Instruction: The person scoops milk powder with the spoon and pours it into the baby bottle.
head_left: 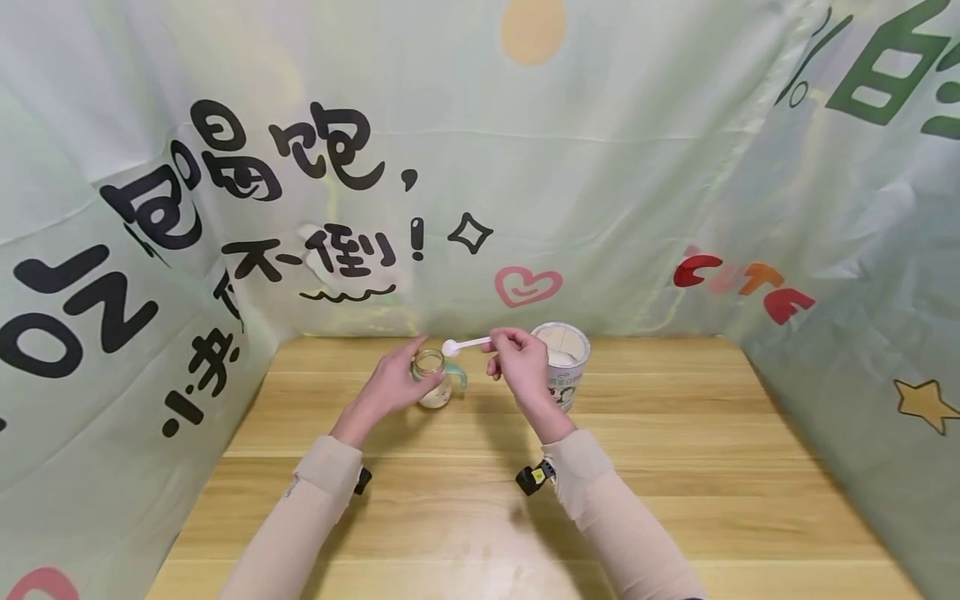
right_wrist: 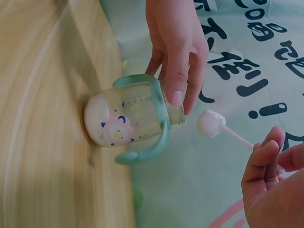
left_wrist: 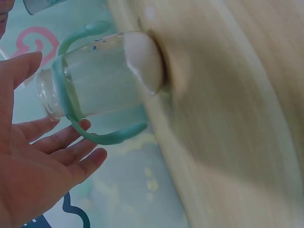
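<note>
A clear baby bottle (head_left: 435, 397) with green handles stands upright on the table, white powder in its bottom and its mouth uncapped. My left hand (head_left: 392, 380) is around the back and side of the bottle's neck, its fingers spread and loosely bent. In the left wrist view the thumb stands apart from the neck, with the fingertips close to the green handle ring (left_wrist: 61, 88). With thumb and fingers my right hand (head_left: 521, 367) pinches the handle of a white measuring scoop (right_wrist: 209, 124). White powder heaps over the scoop's bowl, which is just right of the bottle's mouth.
Behind my right hand stands an open can (head_left: 577, 373) of pale powder, partly covered by the hand. The wooden table (head_left: 675, 467) ends at a printed cloth backdrop (head_left: 600, 208) that rises behind it and along both sides.
</note>
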{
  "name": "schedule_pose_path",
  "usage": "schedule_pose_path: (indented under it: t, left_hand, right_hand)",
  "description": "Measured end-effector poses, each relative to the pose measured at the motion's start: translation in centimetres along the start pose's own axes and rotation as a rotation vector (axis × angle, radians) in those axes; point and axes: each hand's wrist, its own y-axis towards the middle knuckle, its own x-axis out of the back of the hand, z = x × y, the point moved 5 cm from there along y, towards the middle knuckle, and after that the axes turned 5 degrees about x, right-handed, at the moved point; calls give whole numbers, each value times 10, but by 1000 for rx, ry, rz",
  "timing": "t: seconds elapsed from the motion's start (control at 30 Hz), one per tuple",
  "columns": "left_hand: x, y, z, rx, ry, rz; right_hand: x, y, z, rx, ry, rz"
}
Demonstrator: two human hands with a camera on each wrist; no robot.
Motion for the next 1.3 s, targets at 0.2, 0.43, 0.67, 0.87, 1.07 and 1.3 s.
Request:
schedule_pose_path:
  t: [0.2, 0.43, 0.67, 0.87, 1.07, 1.3]
  left_hand:
    - [-3, -3, 10, 17, -8, 16]
    - [-5, -5, 18, 28, -27, 21]
    - [-8, -5, 20, 43, -50, 16]
    - [-8, -6, 19, 32, -54, 1]
    - [-8, -6, 18, 22, -62, -2]
    - [-8, -6, 18, 19, -64, -3]
  right_hand:
    - [-7, -3, 0, 1, 0, 18]
    - [-12, -2, 1, 18, -18, 28]
    - [-19, -2, 0, 38, -20, 56]
    - [-21, -3, -1, 51, -54, 80]
    - [-24, -5, -1, 66, -77, 108]
    - [-26, -6, -2, 76, -91, 134]
